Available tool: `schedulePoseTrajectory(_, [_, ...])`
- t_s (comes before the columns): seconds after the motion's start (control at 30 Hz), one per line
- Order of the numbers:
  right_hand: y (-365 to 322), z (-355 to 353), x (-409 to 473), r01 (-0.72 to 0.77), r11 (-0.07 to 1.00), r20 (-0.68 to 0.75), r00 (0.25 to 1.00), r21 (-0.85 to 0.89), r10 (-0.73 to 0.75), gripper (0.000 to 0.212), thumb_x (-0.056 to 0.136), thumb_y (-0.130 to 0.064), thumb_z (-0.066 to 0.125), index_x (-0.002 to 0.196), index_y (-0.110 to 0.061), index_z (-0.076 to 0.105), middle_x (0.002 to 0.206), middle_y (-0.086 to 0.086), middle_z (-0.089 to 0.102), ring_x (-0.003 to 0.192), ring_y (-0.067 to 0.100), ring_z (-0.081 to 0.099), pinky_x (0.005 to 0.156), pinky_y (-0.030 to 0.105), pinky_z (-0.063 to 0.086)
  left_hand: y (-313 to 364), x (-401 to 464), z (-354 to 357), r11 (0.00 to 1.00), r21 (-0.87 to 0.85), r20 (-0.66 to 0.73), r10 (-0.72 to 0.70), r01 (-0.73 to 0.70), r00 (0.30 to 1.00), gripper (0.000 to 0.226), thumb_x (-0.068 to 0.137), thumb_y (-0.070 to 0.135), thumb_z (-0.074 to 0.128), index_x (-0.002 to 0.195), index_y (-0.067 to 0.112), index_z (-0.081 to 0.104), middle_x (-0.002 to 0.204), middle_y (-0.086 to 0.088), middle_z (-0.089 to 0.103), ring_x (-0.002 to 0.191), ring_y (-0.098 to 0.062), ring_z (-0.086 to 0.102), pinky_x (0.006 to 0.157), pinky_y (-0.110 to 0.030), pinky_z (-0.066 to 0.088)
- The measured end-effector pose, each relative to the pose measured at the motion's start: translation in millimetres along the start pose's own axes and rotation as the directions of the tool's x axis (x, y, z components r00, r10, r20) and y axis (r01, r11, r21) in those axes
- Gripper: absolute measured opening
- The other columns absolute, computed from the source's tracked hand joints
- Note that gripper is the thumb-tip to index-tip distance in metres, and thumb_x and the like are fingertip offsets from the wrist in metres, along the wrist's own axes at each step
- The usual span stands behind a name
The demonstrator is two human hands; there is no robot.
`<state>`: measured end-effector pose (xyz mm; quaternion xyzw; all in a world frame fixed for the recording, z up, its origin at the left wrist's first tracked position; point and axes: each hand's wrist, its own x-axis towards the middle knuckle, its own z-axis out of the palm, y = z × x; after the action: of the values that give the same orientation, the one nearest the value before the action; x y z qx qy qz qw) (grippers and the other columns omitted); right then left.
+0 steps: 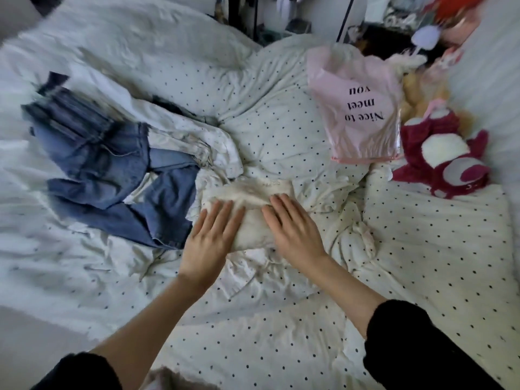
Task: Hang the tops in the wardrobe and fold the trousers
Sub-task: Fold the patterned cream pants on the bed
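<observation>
Nearby: I see jeans [118,175] left, pink bag [356,108] and plush toy [444,161] right, on bed [281,319].
Trousers: cream folded bundle [253,209], long axis toward me.
Hands: left hand [211,235], right hand [292,223] flat, pressing.

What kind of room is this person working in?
Most likely a bedroom. The hands press a folded cream garment flat on a polka-dot duvet, a red plush toy lies to the right, and denim jeans lie to the left.

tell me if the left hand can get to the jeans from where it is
Probably yes. The left hand lies flat on the folded cream garment, and the jeans lie right beside it on the bed, their near hem next to that hand, with nothing between them.
</observation>
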<state>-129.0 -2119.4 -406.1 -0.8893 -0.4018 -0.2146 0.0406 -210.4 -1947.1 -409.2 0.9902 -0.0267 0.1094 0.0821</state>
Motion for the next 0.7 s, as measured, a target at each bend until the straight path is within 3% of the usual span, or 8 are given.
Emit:
schedulePoseTrajectory(0.1, [-66.2, -28.1, 56.8, 0.078, 0.997, -0.073, 0.994, 0.003, -0.077, 0.035, 0.092, -0.001, 0.037, 0.102, -0.002, 0.071, 0.112, 0.019, 0.067, 0.106, 0.034, 0.064, 0.083, 0.042, 0.055, -59.0, -32.6, -52.7, 0.996, 0.001, -0.088, -0.085, 0.086, 0.992, 0.066, 0.075, -0.008, 0.063, 0.138, 0.005, 0.045, 0.139, -0.017, 0.047, 0.13, -0.038, 0.041, 0.105, -0.053, 0.037])
schedulePoseTrajectory(0.2, [-132.3, -41.3, 95.2, 0.151, 0.989, -0.139, 0.979, 0.001, -0.149, 0.032, 0.09, -0.001, 0.042, 0.103, -0.003, 0.071, 0.113, 0.019, 0.066, 0.108, 0.034, 0.063, 0.085, 0.043, 0.054, -116.0, -70.7, -90.1, 0.989, 0.006, -0.123, -0.144, 0.146, 0.982, 0.057, 0.08, -0.003, 0.044, 0.137, 0.005, 0.046, 0.138, -0.018, 0.048, 0.13, -0.039, 0.042, 0.105, -0.054, 0.037])
schedulePoseTrajectory(0.4, [-300.7, -50.9, 179.7, 0.269, 0.96, -0.225, 0.943, 0.079, -0.245, 0.054, 0.096, 0.0, 0.017, 0.105, -0.001, 0.07, 0.114, 0.02, 0.066, 0.108, 0.037, 0.062, 0.085, 0.046, 0.053, -264.9, -159.4, -165.0, 0.966, 0.098, -0.173, -0.221, 0.24, 0.96, 0.063, 0.077, -0.003, 0.025, 0.135, 0.005, 0.049, 0.137, -0.016, 0.05, 0.128, -0.038, 0.044, 0.103, -0.052, 0.039])
schedulePoseTrajectory(0.6, [-449.1, -48.1, 288.5, 0.464, 0.88, -0.304, 0.858, 0.107, -0.415, 0.037, 0.089, 0.002, 0.037, 0.1, -0.003, 0.072, 0.112, 0.019, 0.067, 0.107, 0.036, 0.063, 0.085, 0.046, 0.054, -400.7, -230.6, -231.1, 0.889, 0.155, -0.25, -0.386, 0.43, 0.888, 0.07, 0.072, -0.007, 0.018, 0.133, 0.002, 0.05, 0.135, -0.019, 0.051, 0.126, -0.04, 0.047, 0.099, -0.053, 0.042])
schedulePoseTrajectory(0.7, [-512.7, -43.2, 345.2, 0.537, 0.837, -0.348, 0.809, 0.107, -0.474, 0.035, 0.088, 0.001, 0.039, 0.098, -0.004, 0.072, 0.111, 0.017, 0.068, 0.106, 0.034, 0.064, 0.084, 0.044, 0.054, -463.9, -252.6, -260.1, 0.837, 0.188, -0.273, -0.458, 0.514, 0.846, 0.073, 0.066, -0.017, 0.03, 0.135, 0.002, 0.047, 0.137, -0.019, 0.049, 0.127, -0.04, 0.044, 0.101, -0.053, 0.041])
